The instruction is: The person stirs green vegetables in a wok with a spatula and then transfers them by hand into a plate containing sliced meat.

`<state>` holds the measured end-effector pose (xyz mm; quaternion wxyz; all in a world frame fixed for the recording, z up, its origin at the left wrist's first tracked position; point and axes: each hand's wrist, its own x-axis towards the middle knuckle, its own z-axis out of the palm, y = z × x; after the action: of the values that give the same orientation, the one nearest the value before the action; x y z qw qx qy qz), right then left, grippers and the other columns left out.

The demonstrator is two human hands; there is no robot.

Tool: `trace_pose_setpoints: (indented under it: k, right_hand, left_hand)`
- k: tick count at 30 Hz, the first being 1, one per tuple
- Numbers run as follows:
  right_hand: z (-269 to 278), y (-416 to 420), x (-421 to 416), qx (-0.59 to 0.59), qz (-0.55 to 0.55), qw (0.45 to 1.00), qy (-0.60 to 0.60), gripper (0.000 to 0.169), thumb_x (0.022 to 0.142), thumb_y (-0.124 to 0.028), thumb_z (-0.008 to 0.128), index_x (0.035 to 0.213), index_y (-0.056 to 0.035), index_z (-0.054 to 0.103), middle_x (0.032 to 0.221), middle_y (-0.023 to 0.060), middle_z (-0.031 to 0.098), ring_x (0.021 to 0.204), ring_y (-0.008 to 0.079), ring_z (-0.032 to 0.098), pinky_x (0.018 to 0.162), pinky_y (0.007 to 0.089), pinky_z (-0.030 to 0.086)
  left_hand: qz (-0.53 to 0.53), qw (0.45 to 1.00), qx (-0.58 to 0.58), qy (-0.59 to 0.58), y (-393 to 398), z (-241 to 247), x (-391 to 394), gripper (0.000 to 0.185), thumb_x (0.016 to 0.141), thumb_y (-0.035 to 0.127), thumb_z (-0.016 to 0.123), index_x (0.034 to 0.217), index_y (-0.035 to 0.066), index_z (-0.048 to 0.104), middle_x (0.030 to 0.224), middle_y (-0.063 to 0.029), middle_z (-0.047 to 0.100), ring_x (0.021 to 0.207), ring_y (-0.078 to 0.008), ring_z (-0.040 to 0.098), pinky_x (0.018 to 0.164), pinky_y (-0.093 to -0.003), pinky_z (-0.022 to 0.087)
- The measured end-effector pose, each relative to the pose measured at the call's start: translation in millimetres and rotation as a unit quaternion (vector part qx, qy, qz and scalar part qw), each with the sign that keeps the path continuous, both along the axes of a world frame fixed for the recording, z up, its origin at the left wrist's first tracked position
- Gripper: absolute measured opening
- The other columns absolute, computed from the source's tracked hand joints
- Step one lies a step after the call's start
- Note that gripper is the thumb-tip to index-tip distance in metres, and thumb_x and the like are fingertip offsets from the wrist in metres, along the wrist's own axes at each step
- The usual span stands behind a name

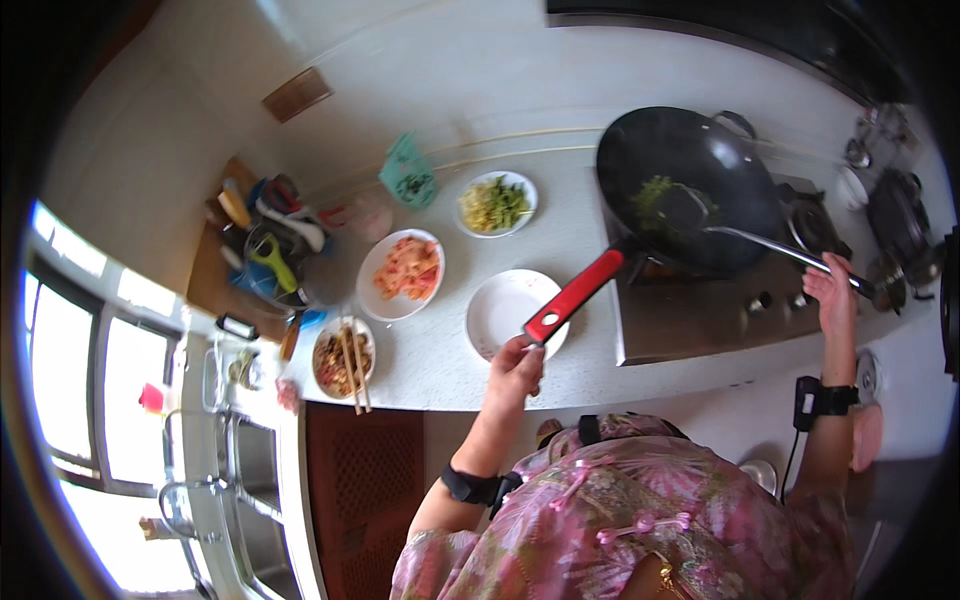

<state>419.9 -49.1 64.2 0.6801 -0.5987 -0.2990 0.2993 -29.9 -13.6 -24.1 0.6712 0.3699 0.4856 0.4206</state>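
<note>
A black wok [742,172] stands tilted over the gas stove, with chopped greens [656,199] inside. My left hand [517,364] is at the end of the wok's red handle [574,296], its fingers closed around the tip. My right hand [830,285] holds a metal ladle [780,246] near its black grip end; the ladle's bowl rests among the greens. An empty white plate [499,311] lies on the counter, partly under the red handle. Left of it are a plate of chopped greens and yellow pieces [495,204], a plate of reddish-orange food [405,274] and a bowl of mixed food [341,360] with wooden chopsticks [352,367] across it.
The steel gas stove [690,330] is at the right, below a dark range hood [720,30]. A green bag [410,172] stands by the wall. Utensils [277,247] crowd the left corner, near a double sink [259,465]. Pans and ladles [900,214] are at the far right.
</note>
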Motion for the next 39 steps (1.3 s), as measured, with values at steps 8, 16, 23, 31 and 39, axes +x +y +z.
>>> trace_pose_setpoints:
  k: [8,16,23,31,39]
  right_hand:
    - [12.2,4.6,-20.8,-0.015,-0.001,0.999,-0.047,0.023,0.081,-0.018,0.053,0.097,-0.0018,0.052,0.076,0.0157,0.06,0.06,0.0206,0.062,0.052,0.0274,0.051]
    - [33.1,-40.1,-54.4,0.112,0.089,0.802,-0.58,0.011,0.072,-0.002,0.055,0.083,-0.0011,0.058,0.078,0.0142,0.06,0.075,0.0214,0.059,0.061,0.028,0.048]
    - [-49.3,-85.9,-97.2,0.117,0.201,0.792,-0.565,0.017,0.069,0.004,0.058,0.086,0.0002,0.057,0.107,0.0228,0.047,0.071,0.0186,0.056,0.061,0.0262,0.047]
    - [-39.1,-81.9,-116.8,0.171,0.118,0.799,-0.565,0.02,0.066,0.008,0.057,0.084,-0.0012,0.056,0.099,0.0248,0.052,0.077,0.0257,0.057,0.064,0.0279,0.047]
    - [-29.3,-79.4,-105.8,0.147,0.105,0.824,-0.537,0.017,0.068,0.008,0.056,0.082,-0.0008,0.055,0.095,0.0212,0.056,0.078,0.0257,0.059,0.068,0.0296,0.048]
  left_hand:
    - [0.013,0.999,0.016,-0.051,3.0,-10.2,-10.4,0.015,0.082,0.013,0.05,0.093,0.003,0.051,0.049,0.0028,0.04,0.039,-0.0052,0.034,0.037,-0.0205,0.031]
    - [-0.01,0.988,0.094,-0.12,15.3,9.1,-9.8,0.041,0.073,0.004,0.054,0.113,0.001,0.044,0.07,-0.0041,0.055,0.048,-0.0075,0.046,0.037,-0.0182,0.035]
    - [-0.058,0.993,0.063,-0.078,30.7,28.5,4.7,0.036,0.08,0.015,0.054,0.111,0.0,0.046,0.071,-0.0076,0.055,0.049,-0.0087,0.048,0.037,-0.0186,0.035]
    - [-0.039,0.996,0.044,-0.06,32.9,28.2,21.2,0.012,0.084,0.012,0.048,0.093,0.004,0.049,0.052,0.0009,0.041,0.034,-0.0043,0.029,0.029,-0.0191,0.02]
    - [-0.042,0.995,0.026,-0.088,33.6,27.9,22.2,0.01,0.084,0.011,0.047,0.093,0.006,0.049,0.053,0.0014,0.04,0.034,-0.0037,0.028,0.029,-0.0184,0.019]
